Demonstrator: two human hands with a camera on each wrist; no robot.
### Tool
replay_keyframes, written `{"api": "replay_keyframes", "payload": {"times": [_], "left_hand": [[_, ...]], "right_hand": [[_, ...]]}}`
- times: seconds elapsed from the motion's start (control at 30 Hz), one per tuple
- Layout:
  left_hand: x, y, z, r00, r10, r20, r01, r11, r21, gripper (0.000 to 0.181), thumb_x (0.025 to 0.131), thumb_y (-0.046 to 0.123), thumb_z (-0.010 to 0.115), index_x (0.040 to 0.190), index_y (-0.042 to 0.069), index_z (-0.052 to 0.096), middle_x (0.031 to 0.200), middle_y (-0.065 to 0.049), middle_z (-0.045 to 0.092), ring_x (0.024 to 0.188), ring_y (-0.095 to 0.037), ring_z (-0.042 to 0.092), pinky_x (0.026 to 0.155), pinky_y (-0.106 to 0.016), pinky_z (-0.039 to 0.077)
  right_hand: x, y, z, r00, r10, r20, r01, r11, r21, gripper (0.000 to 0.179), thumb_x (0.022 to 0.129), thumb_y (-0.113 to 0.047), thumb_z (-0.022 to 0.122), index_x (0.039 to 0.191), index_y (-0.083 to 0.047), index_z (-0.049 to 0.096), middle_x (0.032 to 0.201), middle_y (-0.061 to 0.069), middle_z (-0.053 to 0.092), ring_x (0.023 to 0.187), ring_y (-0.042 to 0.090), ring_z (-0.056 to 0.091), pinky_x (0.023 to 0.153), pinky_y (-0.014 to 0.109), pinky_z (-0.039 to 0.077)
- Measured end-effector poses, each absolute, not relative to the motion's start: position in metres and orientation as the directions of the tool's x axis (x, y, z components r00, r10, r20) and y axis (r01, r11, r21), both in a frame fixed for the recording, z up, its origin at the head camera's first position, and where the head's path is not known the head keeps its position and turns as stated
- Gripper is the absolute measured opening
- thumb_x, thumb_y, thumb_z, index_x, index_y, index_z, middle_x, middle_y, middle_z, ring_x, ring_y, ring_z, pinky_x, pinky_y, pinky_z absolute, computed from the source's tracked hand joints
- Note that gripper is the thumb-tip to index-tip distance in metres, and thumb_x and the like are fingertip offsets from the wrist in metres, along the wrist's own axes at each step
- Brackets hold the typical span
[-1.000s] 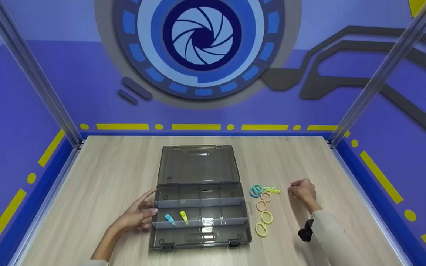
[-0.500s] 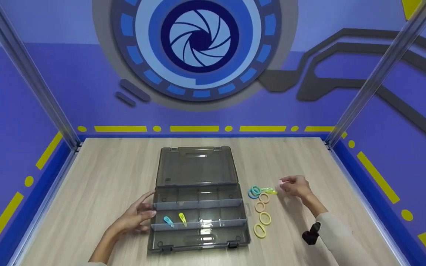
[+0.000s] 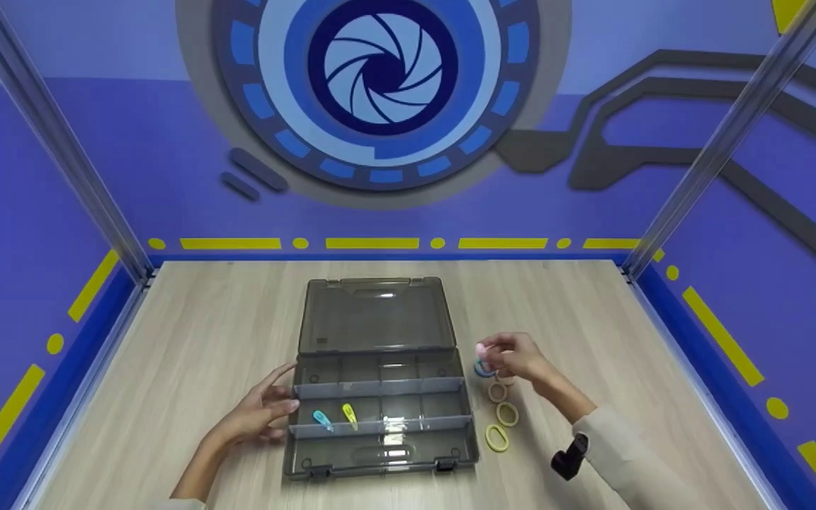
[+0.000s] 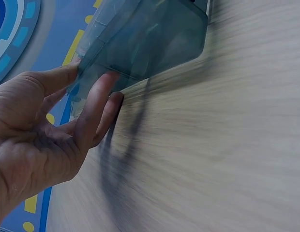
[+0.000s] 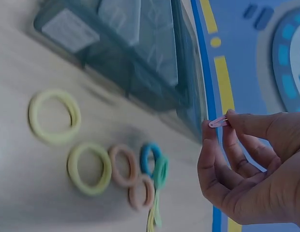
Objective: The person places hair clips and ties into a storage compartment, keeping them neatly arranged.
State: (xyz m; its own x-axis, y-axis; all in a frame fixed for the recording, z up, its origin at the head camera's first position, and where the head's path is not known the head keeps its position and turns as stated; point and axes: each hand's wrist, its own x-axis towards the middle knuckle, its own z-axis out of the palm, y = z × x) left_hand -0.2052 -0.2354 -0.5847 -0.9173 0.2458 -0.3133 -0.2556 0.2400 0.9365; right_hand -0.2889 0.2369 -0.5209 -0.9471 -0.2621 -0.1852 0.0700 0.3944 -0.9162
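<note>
In the head view my left hand (image 3: 256, 414) rests against the left side of a smoky clear plastic organizer box (image 3: 362, 470). Its fingers touch the box wall, as the left wrist view also shows. My right hand (image 3: 518, 356) pinches a small pink snap hair clip (image 5: 218, 122) between thumb and index finger, above the hair ties to the box's right. A blue hair clip (image 3: 322, 420) and a yellow hair clip (image 3: 350, 415) lie in the box's middle row. From the head view, the right hand partly covers the hair ties and clips beneath it.
Beside the box lie two yellow hair ties, one here (image 5: 77, 116), two peach ones, one here (image 5: 114, 166), a blue one (image 5: 144, 162) and a green one (image 5: 160, 173). Thin light-green and yellow clips (image 5: 155, 212) lie by them. The box lid (image 3: 376, 319) lies folded back.
My right hand has moved left from the table's right side to above the hair ties, carrying the pink hair clip. The left hand stays against the box.
</note>
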Motion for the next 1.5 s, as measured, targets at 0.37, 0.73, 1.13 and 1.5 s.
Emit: {"api": "replay_keyframes", "payload": {"times": [0.37, 0.73, 1.13, 1.5], "left_hand": [[-0.206, -0.239, -0.583, -0.913, 0.294, -0.284, -0.215, 0.247, 0.945, 0.081, 0.101, 0.021, 0.065, 0.165, 0.016, 0.014, 0.144, -0.030, 0.036, 0.120, -0.032, 0.055, 0.070, -0.032, 0.061], [-0.204, -0.237, -0.578, -0.907, 0.251, -0.339, -0.265, 0.287, 0.921, 0.078, 0.101, 0.017, 0.061, 0.165, 0.019, 0.016, 0.146, -0.031, 0.033, 0.118, -0.034, 0.057, 0.071, -0.035, 0.060], [-0.206, -0.237, -0.580, -0.903, 0.291, -0.316, -0.251, 0.240, 0.938, 0.080, 0.101, 0.017, 0.063, 0.165, 0.016, 0.013, 0.150, -0.037, 0.029, 0.133, -0.052, 0.048, 0.078, -0.040, 0.062], [-0.205, -0.240, -0.580, -0.914, 0.280, -0.295, -0.229, 0.244, 0.942, 0.082, 0.100, 0.017, 0.066, 0.165, 0.018, 0.016, 0.151, -0.036, 0.030, 0.121, -0.033, 0.056, 0.072, -0.035, 0.061]], "right_hand": [[-0.271, 0.178, -0.530, -0.886, -0.423, -0.190, 0.060, 0.303, -0.951, 0.029, 0.095, -0.005, 0.069, 0.118, 0.013, 0.064, 0.083, 0.001, 0.069, 0.069, 0.008, 0.061, 0.060, 0.020, 0.050], [-0.259, 0.137, -0.550, -0.849, -0.508, -0.144, 0.018, 0.244, -0.970, 0.028, 0.093, -0.001, 0.071, 0.117, 0.013, 0.067, 0.091, 0.017, 0.074, 0.073, 0.007, 0.065, 0.062, 0.018, 0.052], [-0.253, 0.114, -0.565, -0.833, -0.545, -0.098, -0.038, 0.234, -0.972, 0.027, 0.090, 0.007, 0.067, 0.115, 0.019, 0.065, 0.097, 0.035, 0.070, 0.072, 0.005, 0.064, 0.065, 0.016, 0.054], [-0.243, 0.097, -0.575, -0.825, -0.564, -0.035, -0.148, 0.276, -0.950, 0.022, 0.086, 0.010, 0.069, 0.107, 0.015, 0.071, 0.095, 0.035, 0.071, 0.075, 0.008, 0.063, 0.065, 0.012, 0.049]]}}
